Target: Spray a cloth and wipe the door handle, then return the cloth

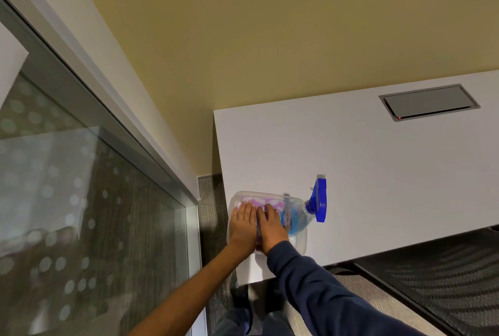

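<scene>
A clear plastic tub (298,241) stands at the near left corner of the white table (378,173). Inside it lies a purple and white patterned cloth (260,202). My left hand (243,225) and my right hand (271,227) lie flat side by side on the cloth, fingers stretched out, pressing down on it. A spray bottle with a blue trigger head (318,200) leans out over the tub's right rim, its clear body with blue liquid just right of my right hand. No door handle is in view.
A glass panel with frosted dots in a metal frame (81,200) runs along the left. A grey cable hatch (429,102) is set into the table's far right. A black mesh chair (432,276) stands at the lower right. Carpet lies below.
</scene>
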`<state>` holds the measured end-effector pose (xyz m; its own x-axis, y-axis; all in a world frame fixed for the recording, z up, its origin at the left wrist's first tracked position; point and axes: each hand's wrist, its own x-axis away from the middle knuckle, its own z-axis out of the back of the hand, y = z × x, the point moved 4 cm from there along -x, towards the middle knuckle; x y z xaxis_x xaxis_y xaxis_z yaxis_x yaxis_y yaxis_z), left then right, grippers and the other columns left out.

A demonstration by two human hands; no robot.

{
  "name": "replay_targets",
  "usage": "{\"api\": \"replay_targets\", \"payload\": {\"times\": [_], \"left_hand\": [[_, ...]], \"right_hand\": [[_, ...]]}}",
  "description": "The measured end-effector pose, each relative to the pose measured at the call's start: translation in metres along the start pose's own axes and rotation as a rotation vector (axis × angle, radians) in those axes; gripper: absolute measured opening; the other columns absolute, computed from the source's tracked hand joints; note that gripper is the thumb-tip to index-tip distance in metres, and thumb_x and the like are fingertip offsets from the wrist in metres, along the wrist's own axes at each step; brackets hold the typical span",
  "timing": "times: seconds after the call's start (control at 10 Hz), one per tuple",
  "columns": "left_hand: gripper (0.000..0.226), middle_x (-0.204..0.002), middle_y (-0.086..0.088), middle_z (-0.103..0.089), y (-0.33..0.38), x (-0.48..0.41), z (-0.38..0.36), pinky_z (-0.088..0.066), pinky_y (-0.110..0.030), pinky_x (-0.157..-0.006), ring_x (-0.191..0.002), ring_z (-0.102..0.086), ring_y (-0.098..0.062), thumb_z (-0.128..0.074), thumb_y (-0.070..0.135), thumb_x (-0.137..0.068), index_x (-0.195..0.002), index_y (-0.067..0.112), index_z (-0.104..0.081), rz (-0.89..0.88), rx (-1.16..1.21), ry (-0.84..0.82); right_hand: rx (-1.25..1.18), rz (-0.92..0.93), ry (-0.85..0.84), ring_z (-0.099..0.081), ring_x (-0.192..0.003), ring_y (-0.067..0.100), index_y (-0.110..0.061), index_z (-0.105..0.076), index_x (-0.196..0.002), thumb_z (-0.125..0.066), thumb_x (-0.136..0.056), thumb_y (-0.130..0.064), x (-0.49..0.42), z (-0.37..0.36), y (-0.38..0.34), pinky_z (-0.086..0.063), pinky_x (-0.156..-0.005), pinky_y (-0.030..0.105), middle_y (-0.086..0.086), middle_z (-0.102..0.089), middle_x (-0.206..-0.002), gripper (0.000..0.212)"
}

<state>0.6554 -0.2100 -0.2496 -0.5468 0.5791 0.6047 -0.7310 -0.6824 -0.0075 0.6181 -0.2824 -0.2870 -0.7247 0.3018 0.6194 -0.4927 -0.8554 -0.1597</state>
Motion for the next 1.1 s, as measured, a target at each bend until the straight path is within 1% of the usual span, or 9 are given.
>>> {"api": "replay_targets", "payload": {"times": [0.1, 0.3, 0.5, 0.7, 0.8, 0.9, 1.0, 1.1], "left_hand": [[0.096, -0.167, -0.016, 0.011, -0.003, -0.005, -0.004, 0.006, -0.042, -0.126, -0.155, 0.010, -0.029, -0.048, 0.054, -0.097, -0.157, 0.002, 0.007, -0.004, 0.043, -0.011], [0.101, -0.166, -0.017, 0.016, -0.001, -0.010, -0.017, 0.009, -0.044, -0.124, -0.154, 0.014, -0.032, -0.049, 0.057, -0.096, -0.156, 0.003, 0.011, 0.012, 0.085, -0.009], [0.102, -0.165, -0.018, 0.017, -0.002, -0.015, -0.023, 0.013, -0.045, -0.122, -0.153, 0.016, -0.033, -0.044, 0.062, -0.095, -0.155, 0.002, 0.012, 0.018, 0.043, 0.007], [0.101, -0.165, -0.015, 0.020, 0.007, -0.013, -0.022, 0.015, -0.047, -0.121, -0.152, 0.019, -0.033, -0.038, 0.066, -0.095, -0.156, 0.006, 0.015, 0.100, 0.097, -0.014], [0.096, -0.165, -0.013, 0.021, 0.010, -0.009, -0.017, 0.016, -0.046, -0.120, -0.152, 0.019, -0.031, -0.042, 0.058, -0.097, -0.156, 0.008, 0.015, 0.113, 0.108, -0.025], [0.081, -0.167, -0.011, 0.013, 0.011, 0.005, -0.007, 0.012, -0.046, -0.122, -0.154, 0.014, -0.029, -0.042, 0.042, -0.103, -0.158, 0.010, 0.008, 0.130, 0.196, 0.059], [0.067, -0.168, -0.009, 0.000, 0.021, 0.024, 0.007, 0.006, -0.043, -0.124, -0.156, 0.003, -0.026, -0.038, 0.031, -0.106, -0.159, 0.012, -0.003, 0.175, 0.300, 0.188], [0.064, -0.169, -0.006, 0.000, 0.040, 0.047, 0.014, -0.004, -0.038, -0.126, -0.156, -0.001, -0.024, -0.038, 0.024, -0.107, -0.159, 0.015, -0.002, 0.253, 0.517, 0.283]], "right_hand": [[-0.025, -0.007, -0.010, -0.001, -0.151, 0.029, -0.018, 0.001, -0.156, -0.072, -0.084, -0.041, -0.002, -0.001, 0.001, -0.025, -0.118, 0.050, 0.009, 0.002, -0.164, 0.106], [0.021, 0.031, 0.007, -0.002, -0.151, 0.029, -0.018, 0.001, -0.156, -0.070, -0.086, -0.042, -0.003, -0.003, 0.006, -0.023, -0.119, 0.046, 0.008, 0.000, -0.165, 0.102], [0.037, 0.028, 0.026, -0.002, -0.152, 0.029, -0.019, 0.001, -0.156, -0.068, -0.088, -0.042, -0.005, -0.006, 0.007, -0.019, -0.120, 0.047, 0.006, 0.000, -0.165, 0.100], [0.088, 0.077, 0.050, -0.003, -0.152, 0.030, -0.022, 0.002, -0.156, -0.055, -0.095, -0.047, -0.005, -0.005, 0.014, -0.014, -0.121, 0.046, 0.004, 0.000, -0.166, 0.087], [0.067, 0.109, 0.050, -0.003, -0.152, 0.029, -0.023, 0.001, -0.156, -0.056, -0.095, -0.047, -0.002, -0.004, 0.016, -0.014, -0.121, 0.046, 0.003, -0.001, -0.165, 0.087], [0.030, 0.142, 0.056, -0.011, -0.151, 0.028, -0.020, -0.006, -0.156, -0.062, -0.093, -0.038, 0.006, 0.004, 0.016, -0.018, -0.120, 0.043, 0.003, -0.010, -0.165, 0.087], [-0.123, 0.218, 0.138, -0.034, -0.143, 0.027, -0.018, -0.025, -0.152, -0.061, -0.095, -0.031, 0.029, 0.015, 0.019, -0.033, -0.116, 0.039, 0.006, -0.033, -0.156, 0.069], [-0.306, 0.318, 0.225, -0.050, -0.124, 0.029, -0.015, -0.042, -0.138, -0.054, -0.093, -0.015, 0.061, 0.030, 0.035, -0.046, -0.101, 0.038, 0.009, -0.047, -0.138, 0.046]]}}
